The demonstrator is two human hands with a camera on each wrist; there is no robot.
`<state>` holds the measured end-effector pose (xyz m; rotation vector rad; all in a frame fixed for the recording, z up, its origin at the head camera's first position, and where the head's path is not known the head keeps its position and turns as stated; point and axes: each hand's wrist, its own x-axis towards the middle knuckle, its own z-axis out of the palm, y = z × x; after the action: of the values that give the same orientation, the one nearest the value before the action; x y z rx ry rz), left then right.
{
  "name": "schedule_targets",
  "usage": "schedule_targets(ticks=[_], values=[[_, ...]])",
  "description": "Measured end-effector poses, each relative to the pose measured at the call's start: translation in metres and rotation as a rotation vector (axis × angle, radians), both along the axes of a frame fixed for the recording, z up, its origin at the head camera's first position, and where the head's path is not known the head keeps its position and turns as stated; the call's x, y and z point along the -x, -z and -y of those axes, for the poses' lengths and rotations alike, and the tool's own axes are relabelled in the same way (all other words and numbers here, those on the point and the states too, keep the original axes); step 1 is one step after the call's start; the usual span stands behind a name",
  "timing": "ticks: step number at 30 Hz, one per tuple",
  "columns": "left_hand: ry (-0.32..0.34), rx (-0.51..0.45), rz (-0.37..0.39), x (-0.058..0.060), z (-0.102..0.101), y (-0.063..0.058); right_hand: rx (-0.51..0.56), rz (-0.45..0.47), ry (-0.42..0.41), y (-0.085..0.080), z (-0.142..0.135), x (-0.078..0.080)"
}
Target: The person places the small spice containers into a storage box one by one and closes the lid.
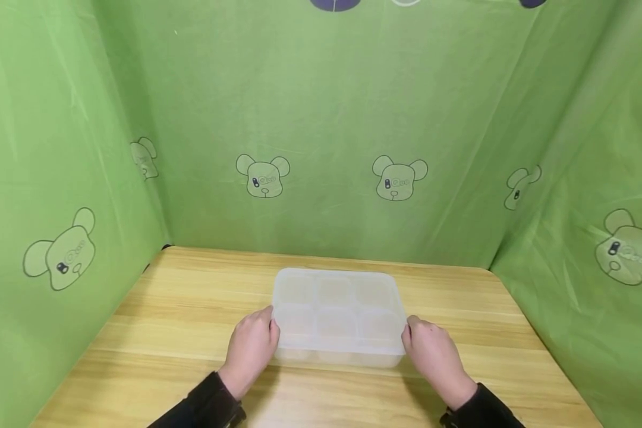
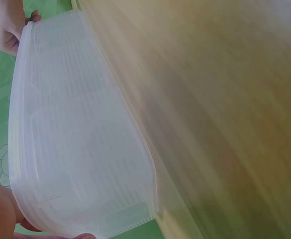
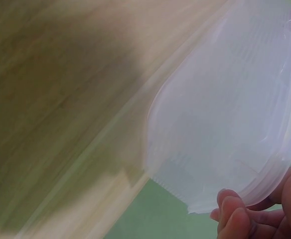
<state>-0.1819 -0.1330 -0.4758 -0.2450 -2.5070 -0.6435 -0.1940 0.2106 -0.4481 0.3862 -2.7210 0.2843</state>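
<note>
A translucent white plastic box [image 1: 337, 315] with a lid marked into several rectangular sections is held between both hands over the middle of the table. My left hand [image 1: 252, 342] grips its left end by the rim, thumb on the near side. At the opposite end, my right hand [image 1: 430, 348] holds the rim with curled fingers. In the left wrist view the long ribbed side of the box [image 2: 80, 124] faces the camera. Fingertips [image 3: 230, 199] curl under the rim in the right wrist view. Whether the box bottom touches the table cannot be told.
A wood-grain table [image 1: 192, 291] extends around the box. Green cloth [image 1: 326, 107] printed with bear heads hangs at the back and along both sides, meeting the table's edges. Dark sleeves [image 1: 203, 404] cover the forearms.
</note>
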Motion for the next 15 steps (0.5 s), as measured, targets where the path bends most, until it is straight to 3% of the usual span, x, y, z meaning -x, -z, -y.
schedule_targets(ticks=[5, 15], values=[[0.003, 0.003, -0.005, 0.0017, 0.0007, 0.0004, 0.004, 0.003, -0.011, 0.0002, -0.0001, 0.0015], [-0.004, -0.012, 0.104, -0.0003, 0.0064, -0.0017, 0.039, 0.079, 0.011, -0.0030, -0.0024, 0.0035]])
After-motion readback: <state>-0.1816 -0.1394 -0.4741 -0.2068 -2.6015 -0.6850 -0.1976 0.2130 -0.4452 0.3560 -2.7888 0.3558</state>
